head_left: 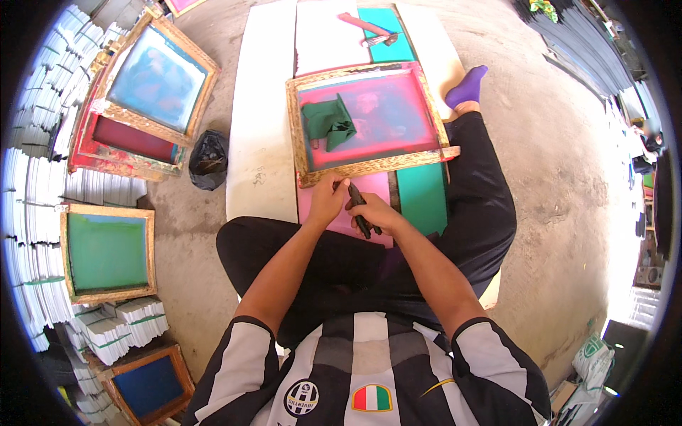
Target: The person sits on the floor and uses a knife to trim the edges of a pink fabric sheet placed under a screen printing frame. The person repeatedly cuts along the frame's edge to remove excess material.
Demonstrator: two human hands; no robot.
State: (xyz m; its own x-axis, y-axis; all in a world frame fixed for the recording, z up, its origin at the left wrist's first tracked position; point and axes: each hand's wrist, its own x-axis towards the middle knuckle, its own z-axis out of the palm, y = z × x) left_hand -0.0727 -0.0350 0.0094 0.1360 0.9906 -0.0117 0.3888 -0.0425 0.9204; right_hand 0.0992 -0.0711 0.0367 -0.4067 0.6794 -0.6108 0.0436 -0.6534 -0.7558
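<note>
My right hand (pixel 374 213) grips black pliers (pixel 356 193), their handles pointing back toward me and their jaws forward. Close beside the jaws, my left hand (pixel 329 199) has its fingers pinched together; what they hold, if anything, is too small to make out. Both hands are just short of the near edge of a wooden screen-printing frame (pixel 383 164). Its mesh (pixel 387 117) is bluish grey, smeared with pink. A crumpled dark green cloth (pixel 328 121) lies on the mesh's left part. Beneath the hands are a pink panel (pixel 379 186) and a green panel (pixel 424 199).
Farther off lies a pink-handled tool (pixel 364 24) on white and green surfaces. At left stand more framed screens, one blue (pixel 158 74) and one green (pixel 106 252), by stacked white sheets (pixel 35 188). A black plastic bag (pixel 208 160) sits on the floor. My legs flank the work.
</note>
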